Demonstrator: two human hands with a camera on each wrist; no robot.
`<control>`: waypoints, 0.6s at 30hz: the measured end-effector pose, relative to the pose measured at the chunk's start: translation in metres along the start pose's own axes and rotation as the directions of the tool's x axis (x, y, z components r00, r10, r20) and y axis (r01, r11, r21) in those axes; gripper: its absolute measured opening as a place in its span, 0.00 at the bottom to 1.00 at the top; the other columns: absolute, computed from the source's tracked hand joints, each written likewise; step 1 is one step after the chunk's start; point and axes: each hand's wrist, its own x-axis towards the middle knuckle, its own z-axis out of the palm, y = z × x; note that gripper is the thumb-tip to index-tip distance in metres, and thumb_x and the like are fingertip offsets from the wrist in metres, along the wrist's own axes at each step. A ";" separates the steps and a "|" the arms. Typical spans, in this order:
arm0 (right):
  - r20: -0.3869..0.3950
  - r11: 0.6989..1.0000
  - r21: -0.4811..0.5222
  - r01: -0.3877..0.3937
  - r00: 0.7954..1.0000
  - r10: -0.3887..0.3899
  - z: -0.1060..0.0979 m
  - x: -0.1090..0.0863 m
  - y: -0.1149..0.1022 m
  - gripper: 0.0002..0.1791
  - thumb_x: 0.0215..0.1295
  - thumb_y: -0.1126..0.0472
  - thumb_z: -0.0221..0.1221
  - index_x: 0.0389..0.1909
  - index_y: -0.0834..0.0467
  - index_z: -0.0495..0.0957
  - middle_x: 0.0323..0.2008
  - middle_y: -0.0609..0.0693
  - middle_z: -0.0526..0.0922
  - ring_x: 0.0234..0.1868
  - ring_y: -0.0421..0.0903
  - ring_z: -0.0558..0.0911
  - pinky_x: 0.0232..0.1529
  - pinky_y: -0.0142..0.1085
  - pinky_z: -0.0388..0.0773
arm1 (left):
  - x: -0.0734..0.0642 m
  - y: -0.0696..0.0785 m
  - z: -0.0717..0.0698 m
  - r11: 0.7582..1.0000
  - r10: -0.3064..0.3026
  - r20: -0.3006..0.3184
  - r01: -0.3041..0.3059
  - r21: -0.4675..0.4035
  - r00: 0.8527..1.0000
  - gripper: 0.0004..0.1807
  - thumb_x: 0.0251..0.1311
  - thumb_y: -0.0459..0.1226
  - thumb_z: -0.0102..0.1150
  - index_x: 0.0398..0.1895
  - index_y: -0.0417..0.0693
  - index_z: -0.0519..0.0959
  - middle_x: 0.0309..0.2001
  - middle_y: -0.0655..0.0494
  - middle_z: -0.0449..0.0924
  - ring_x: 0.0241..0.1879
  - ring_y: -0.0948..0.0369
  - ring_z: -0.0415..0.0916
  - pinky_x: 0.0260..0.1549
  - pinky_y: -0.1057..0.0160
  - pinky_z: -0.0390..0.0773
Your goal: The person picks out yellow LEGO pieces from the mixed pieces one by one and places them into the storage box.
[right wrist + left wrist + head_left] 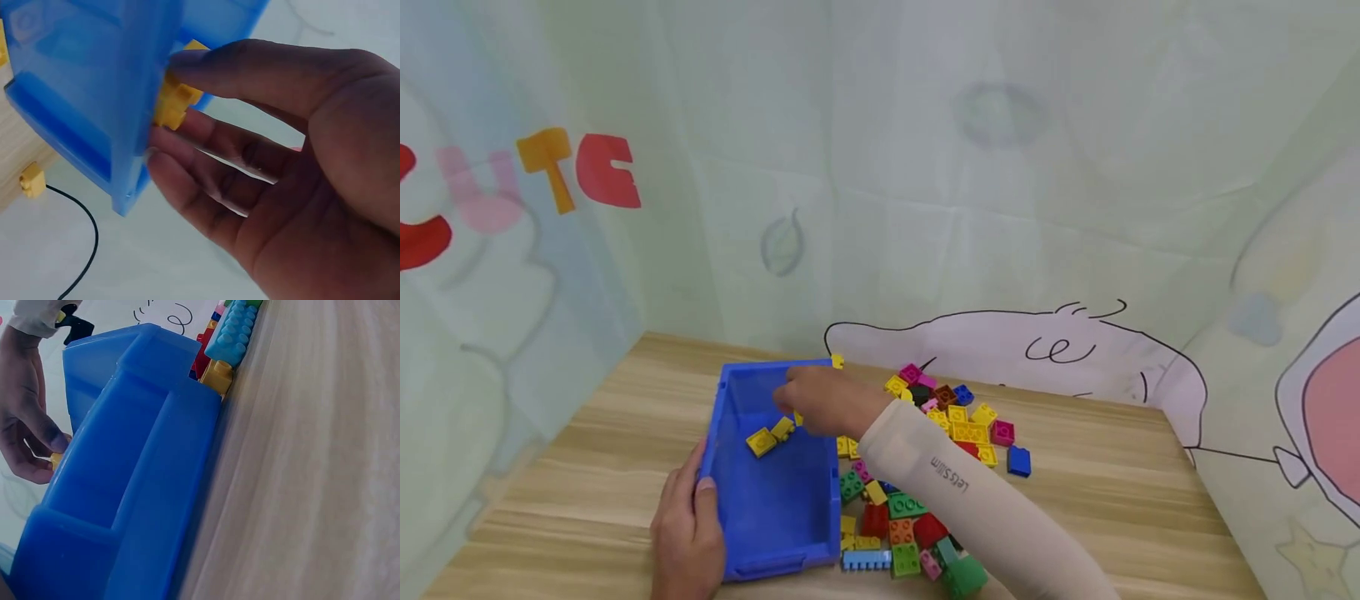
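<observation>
A blue plastic bin (775, 517) stands on the table, its long side running away from me. My left hand (688, 525) grips its left wall, with the thumb at the rim and the fingers along the outside. Over the far part of the bin, my right hand (831, 400) pinches a yellow toy brick (175, 103) between thumb and fingers, close to the bin's wall in the right wrist view. Inside the bin lie a square yellow brick (762, 442) and a smaller yellow brick (783, 429). The right forearm covers part of the brick pile.
Several mixed toy bricks (970, 432) are spread right of the bin, among them a light blue brick (867, 560) by its near corner and a dark blue brick (1018, 461) at the pile's right edge. A printed curtain (910, 208) hangs behind the wooden table (1097, 500).
</observation>
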 end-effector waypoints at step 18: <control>-0.060 0.998 -0.055 0.044 0.997 -0.047 0.012 -0.001 0.009 0.16 0.67 0.59 0.66 0.55 0.46 0.85 0.47 0.42 0.81 0.45 0.38 0.76 0.45 0.29 0.76 | -0.001 0.001 0.003 0.999 0.034 -0.049 -0.035 -0.007 0.998 0.24 0.75 0.32 0.44 0.73 0.49 0.70 0.56 0.40 0.75 0.55 0.47 0.71 0.56 0.75 0.60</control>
